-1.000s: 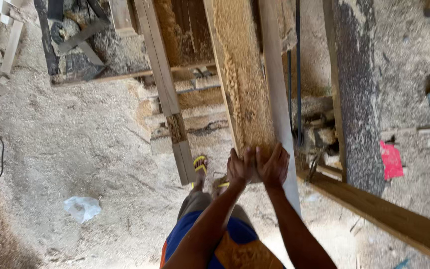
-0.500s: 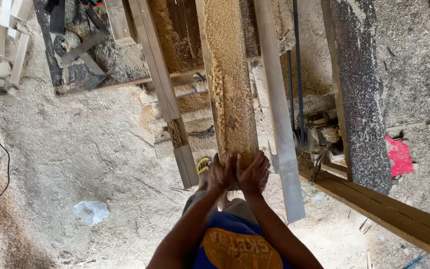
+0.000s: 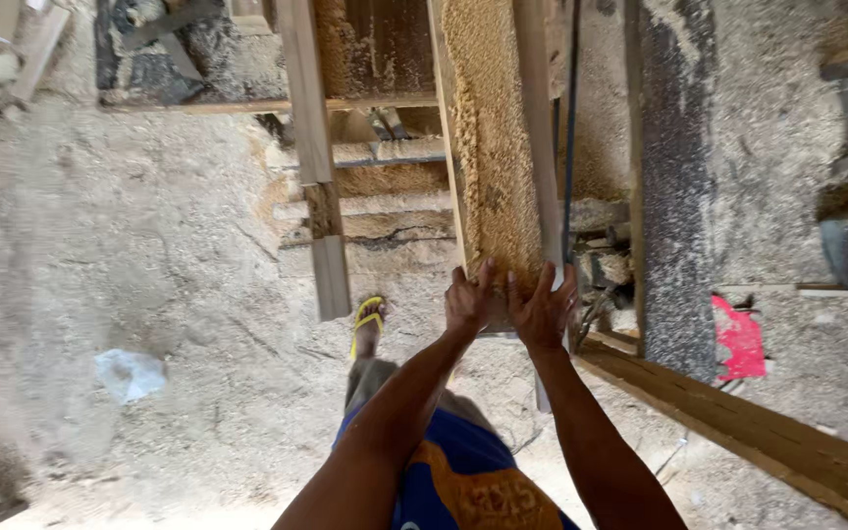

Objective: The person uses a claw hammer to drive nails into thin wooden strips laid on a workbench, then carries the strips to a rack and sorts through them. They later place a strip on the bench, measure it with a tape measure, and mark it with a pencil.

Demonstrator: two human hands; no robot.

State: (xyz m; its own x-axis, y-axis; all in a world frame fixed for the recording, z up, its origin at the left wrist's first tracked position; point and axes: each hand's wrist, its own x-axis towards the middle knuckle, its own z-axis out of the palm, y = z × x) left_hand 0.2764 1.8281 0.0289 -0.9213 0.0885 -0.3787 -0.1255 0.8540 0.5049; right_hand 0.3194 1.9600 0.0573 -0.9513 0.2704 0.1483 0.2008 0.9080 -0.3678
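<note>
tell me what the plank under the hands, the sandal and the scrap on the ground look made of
Plank: rough-sawn wood, unfinished, its top coated in tan sawdust. Both the left hand and the right hand press flat on its near end. Sandal: probably rubber or foam, with a bright yellow strap. Scrap: looks like thin crumpled plastic, pale and translucent.

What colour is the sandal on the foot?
The sandal is yellow, seen in the head view, on the foot left of the hands pushing the sawdust-covered plank.

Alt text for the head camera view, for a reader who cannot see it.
Both hands, left hand and right hand, press flat against the near end of a sawdust-covered plank. Below lie a sawdust-strewn floor, a foot in a yellow sandal and a red scrap.
</note>
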